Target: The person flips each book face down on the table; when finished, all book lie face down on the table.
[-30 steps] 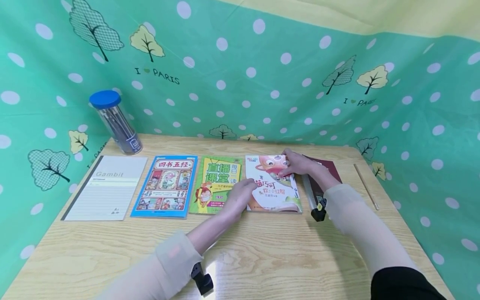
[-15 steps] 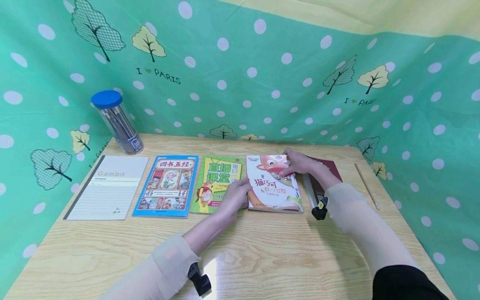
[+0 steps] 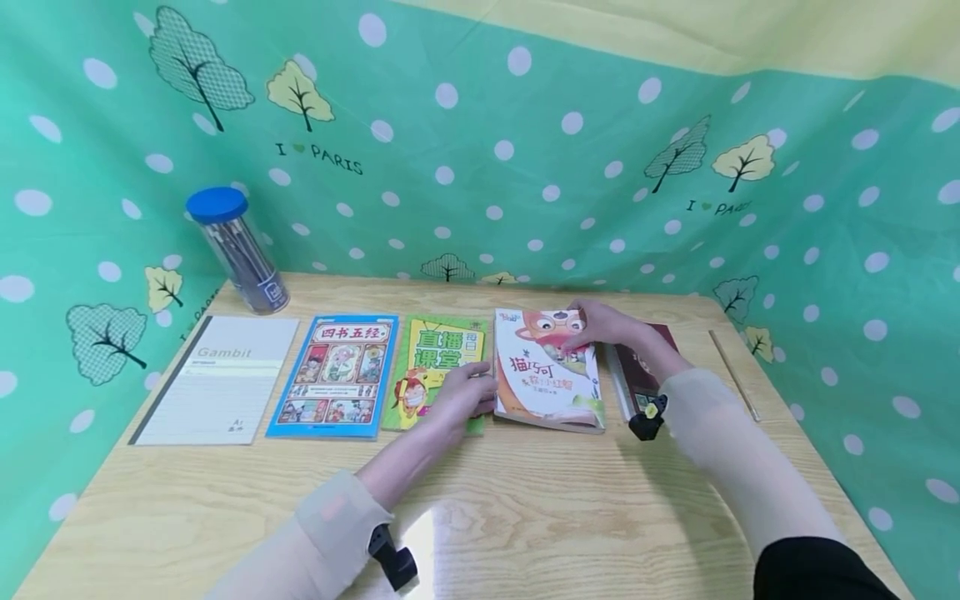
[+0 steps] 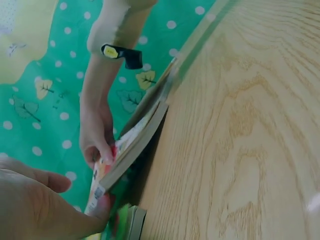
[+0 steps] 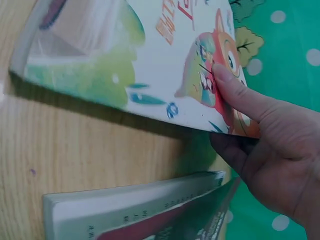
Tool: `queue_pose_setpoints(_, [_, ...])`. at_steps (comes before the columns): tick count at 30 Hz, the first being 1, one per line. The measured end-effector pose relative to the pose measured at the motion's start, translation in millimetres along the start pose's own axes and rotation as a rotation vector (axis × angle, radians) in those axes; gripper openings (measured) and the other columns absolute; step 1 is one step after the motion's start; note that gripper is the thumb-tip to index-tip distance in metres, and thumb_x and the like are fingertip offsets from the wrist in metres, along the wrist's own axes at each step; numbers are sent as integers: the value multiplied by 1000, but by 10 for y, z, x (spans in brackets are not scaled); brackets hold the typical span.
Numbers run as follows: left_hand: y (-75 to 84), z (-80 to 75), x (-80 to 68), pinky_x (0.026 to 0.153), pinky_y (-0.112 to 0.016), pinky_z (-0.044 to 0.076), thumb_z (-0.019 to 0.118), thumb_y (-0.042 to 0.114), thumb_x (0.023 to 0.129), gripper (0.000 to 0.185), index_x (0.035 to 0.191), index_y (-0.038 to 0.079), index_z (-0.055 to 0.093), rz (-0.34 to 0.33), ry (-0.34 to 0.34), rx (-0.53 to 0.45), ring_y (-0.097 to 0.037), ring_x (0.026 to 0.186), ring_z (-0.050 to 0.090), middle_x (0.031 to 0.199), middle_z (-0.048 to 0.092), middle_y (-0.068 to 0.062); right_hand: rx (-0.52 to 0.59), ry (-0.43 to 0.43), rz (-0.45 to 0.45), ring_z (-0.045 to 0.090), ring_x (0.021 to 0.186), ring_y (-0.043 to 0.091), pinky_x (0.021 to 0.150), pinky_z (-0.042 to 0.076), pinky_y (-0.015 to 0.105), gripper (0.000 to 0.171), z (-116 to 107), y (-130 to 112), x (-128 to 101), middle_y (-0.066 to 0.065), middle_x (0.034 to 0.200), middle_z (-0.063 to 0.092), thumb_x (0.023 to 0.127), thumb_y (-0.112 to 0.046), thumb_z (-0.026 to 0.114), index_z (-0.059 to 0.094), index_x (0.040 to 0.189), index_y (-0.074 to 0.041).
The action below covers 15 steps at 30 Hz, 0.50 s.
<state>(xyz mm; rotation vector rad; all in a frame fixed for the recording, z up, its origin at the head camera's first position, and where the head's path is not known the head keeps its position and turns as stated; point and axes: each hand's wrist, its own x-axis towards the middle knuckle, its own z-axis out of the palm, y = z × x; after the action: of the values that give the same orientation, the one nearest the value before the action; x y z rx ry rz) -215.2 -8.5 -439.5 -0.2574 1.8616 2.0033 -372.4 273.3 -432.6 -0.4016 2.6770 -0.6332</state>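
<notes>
My right hand (image 3: pixel 603 323) grips the upper right edge of a white picture-covered book (image 3: pixel 543 379); in the right wrist view its thumb lies on the cover with fingers underneath. A gap shows between this book and the table in the left wrist view, so it is tilted up. My left hand (image 3: pixel 467 392) is at the book's left edge. There, one digit touches the underside of the edge while another stands apart above the cover. Below that hand lies a green book (image 3: pixel 420 375), partly covered by it. A dark maroon book (image 3: pixel 637 383) lies under my right forearm.
Left of the green book are a blue-bordered book (image 3: pixel 333 375) and a white Gambit notebook (image 3: pixel 217 379). A blue-lidded tube (image 3: pixel 240 250) stands at the back left. A thin stick (image 3: pixel 733 375) lies at the right side of the table (image 3: pixel 525 517). A green curtain (image 3: pixel 420 125) hangs behind.
My left hand has drawn back from the white book's cover to its left edge. That book's near edge has risen and tilted slightly, while the right hand keeps its grip.
</notes>
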Motion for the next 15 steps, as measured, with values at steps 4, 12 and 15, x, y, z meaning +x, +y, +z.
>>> queue_pose_setpoints(4, [4, -63, 0, 107, -40, 56, 59, 1, 89, 67, 153, -3, 41, 28, 10, 13, -30, 119, 68, 138, 64, -22, 92, -10, 21, 54, 127, 36, 115, 44, 56, 68, -112, -7, -62, 22, 140, 56, 97, -39, 70, 45, 148, -1])
queue_pose_setpoints(12, [13, -210, 6, 98, -28, 60, 64, -10, 84, 77, 156, 1, 39, 82, 8, -102, -32, 129, 62, 151, 54, -20, 235, 97, -21, 59, 119, 33, 104, 52, 49, 53, -250, -141, -214, 23, 138, 60, 105, -34, 59, 52, 147, -3])
queue_pose_setpoints(15, [57, -288, -1, 90, -23, 60, 65, -9, 86, 75, 155, 4, 41, 96, 13, -144, -28, 124, 64, 153, 53, -16, 353, 142, -1, 64, 113, 28, 96, 56, 40, 52, -263, -187, -258, 21, 139, 62, 106, -35, 55, 51, 150, -8])
